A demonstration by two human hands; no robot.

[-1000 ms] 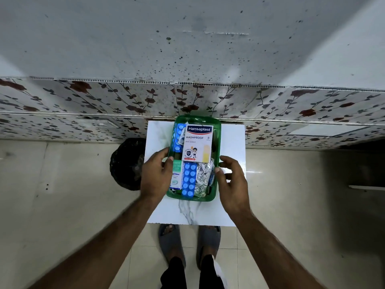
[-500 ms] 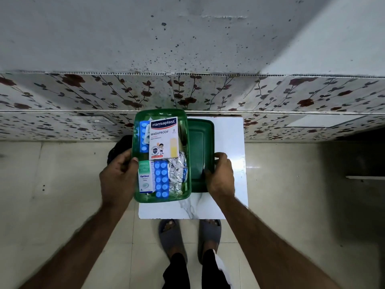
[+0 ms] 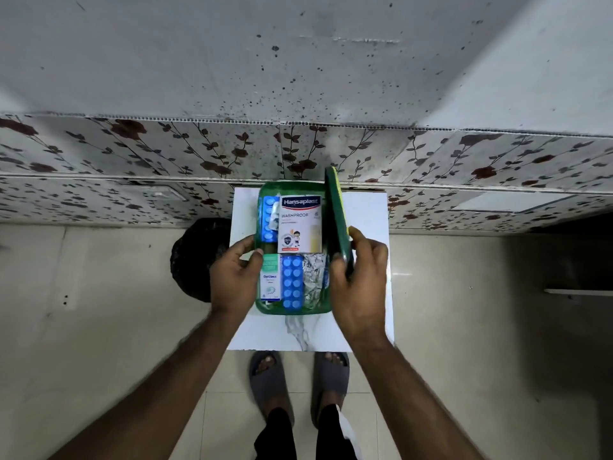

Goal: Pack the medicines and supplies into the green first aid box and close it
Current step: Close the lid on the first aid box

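The green first aid box (image 3: 292,309) sits open on a small white marble-patterned table (image 3: 365,210). Inside lie a Hansaplast plaster pack (image 3: 300,224), blue blister strips (image 3: 292,282), a small white-and-green carton (image 3: 270,277) and foil strips (image 3: 311,277). My left hand (image 3: 237,277) grips the box's left wall. My right hand (image 3: 360,280) holds the dark green lid (image 3: 335,214) on edge, upright along the box's right side.
A black round object (image 3: 192,257) stands on the floor left of the table. A floral-patterned wall panel (image 3: 132,151) runs behind the table. My feet in grey slippers (image 3: 298,383) are below the table's near edge, on a tiled floor.
The box has moved right, back onto the table's middle. My right hand has lifted the lid from flat on the table to standing on edge beside the box.
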